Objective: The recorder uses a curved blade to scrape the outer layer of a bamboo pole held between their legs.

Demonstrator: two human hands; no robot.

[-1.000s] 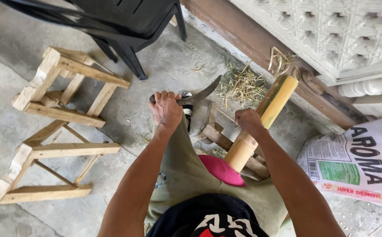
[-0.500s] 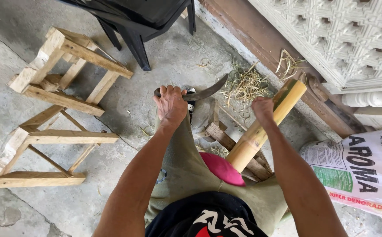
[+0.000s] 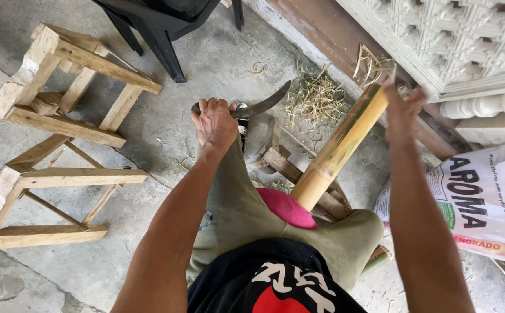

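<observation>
My left hand (image 3: pixel 215 120) grips the handle of a curved dark knife (image 3: pixel 263 106), its blade pointing right above my knee. A thick yellow-green bamboo pole (image 3: pixel 338 149) leans up from between my legs toward the upper right. My right hand (image 3: pixel 402 108) sits blurred at the pole's top end, fingers spread against it; whether it grips the pole is unclear. A pink pad (image 3: pixel 288 207) lies on my lap at the pole's lower end.
A wooden frame stand (image 3: pixel 55 133) lies on its side on the concrete at left. A black plastic chair (image 3: pixel 160 23) stands at the top. Bamboo shavings (image 3: pixel 316 95) lie by the wall. A printed sack (image 3: pixel 478 203) is on the right, wood scraps (image 3: pixel 281 165) under the pole.
My right hand has slid up the bamboo pole from its middle to its top end. My left hand with the knife has stayed over my knee.
</observation>
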